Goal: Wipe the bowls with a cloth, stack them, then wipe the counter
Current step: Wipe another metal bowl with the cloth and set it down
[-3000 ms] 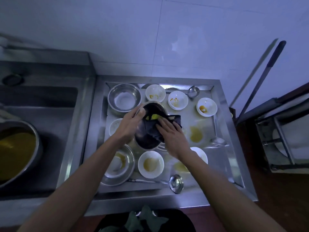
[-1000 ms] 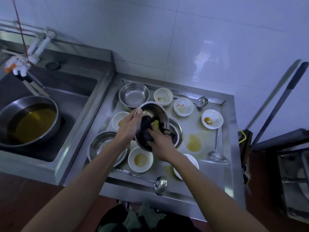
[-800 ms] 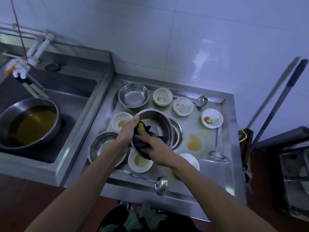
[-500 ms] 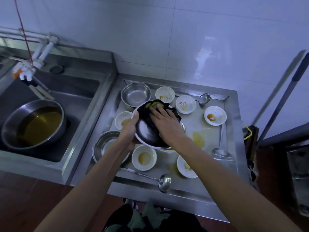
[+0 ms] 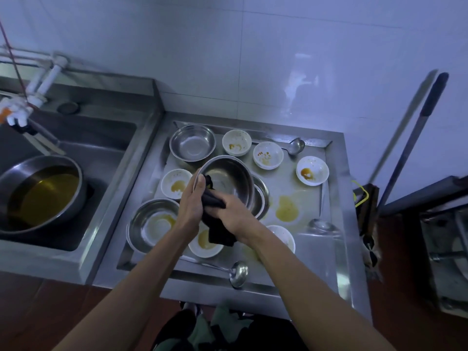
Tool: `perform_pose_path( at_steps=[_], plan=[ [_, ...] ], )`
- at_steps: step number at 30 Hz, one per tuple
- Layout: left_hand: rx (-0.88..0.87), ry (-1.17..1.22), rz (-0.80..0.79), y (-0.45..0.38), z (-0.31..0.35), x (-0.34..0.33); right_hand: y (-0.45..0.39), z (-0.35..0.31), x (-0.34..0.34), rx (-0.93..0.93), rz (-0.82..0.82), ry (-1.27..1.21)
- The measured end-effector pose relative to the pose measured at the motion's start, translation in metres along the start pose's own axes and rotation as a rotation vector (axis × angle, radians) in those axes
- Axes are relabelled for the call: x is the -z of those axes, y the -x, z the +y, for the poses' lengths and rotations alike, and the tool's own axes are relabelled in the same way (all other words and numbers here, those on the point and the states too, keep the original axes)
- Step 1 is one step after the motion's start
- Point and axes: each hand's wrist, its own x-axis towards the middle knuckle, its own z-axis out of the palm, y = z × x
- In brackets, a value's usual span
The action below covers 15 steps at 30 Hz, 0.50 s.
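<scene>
My left hand (image 5: 192, 202) grips the near rim of a steel bowl (image 5: 229, 179), held tilted above the steel counter (image 5: 316, 249). My right hand (image 5: 231, 219) holds a dark cloth (image 5: 216, 225) against the bowl's near rim, and the cloth hangs down below my hands. Another steel bowl (image 5: 260, 198) sits just behind and under the held one. Small white bowls with yellow and orange residue stand around: one (image 5: 176, 183) at the left, one (image 5: 203, 245) under the cloth, several at the back.
Clean-looking steel bowl (image 5: 192, 142) at back left, soiled steel bowl (image 5: 153, 224) at front left. A yellow spill (image 5: 286, 209) lies on the counter. Ladles lie at the front (image 5: 236, 272), right (image 5: 321, 224) and back (image 5: 296, 146). The sink (image 5: 106, 158) at left holds a pot (image 5: 40, 193) of yellow liquid.
The held bowl has turned from bottom-up to open side facing me. My right hand with the cloth moved from the bowl's outside down to its near rim.
</scene>
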Motion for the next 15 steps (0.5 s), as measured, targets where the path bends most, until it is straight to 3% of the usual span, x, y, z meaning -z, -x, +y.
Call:
perform_pose_path(
  at_steps=[2,5,10,12,15],
  plan=[
    [0.031,-0.03,0.002,-0.003,0.003,0.005,0.0,0.004,-0.007,0.067,0.001,0.003],
    [0.049,-0.044,-0.003,-0.013,0.008,0.018,0.005,0.013,0.001,0.093,-0.123,0.266],
    [-0.016,-0.147,-0.081,-0.014,0.001,0.025,-0.003,0.042,0.04,0.321,-0.218,1.247],
    [-0.013,-0.167,-0.074,-0.013,-0.003,0.025,-0.009,0.049,0.057,0.303,-0.1,1.455],
    [0.058,-0.15,-0.052,-0.009,-0.005,0.024,-0.02,0.051,0.061,0.3,0.193,1.456]
  ],
)
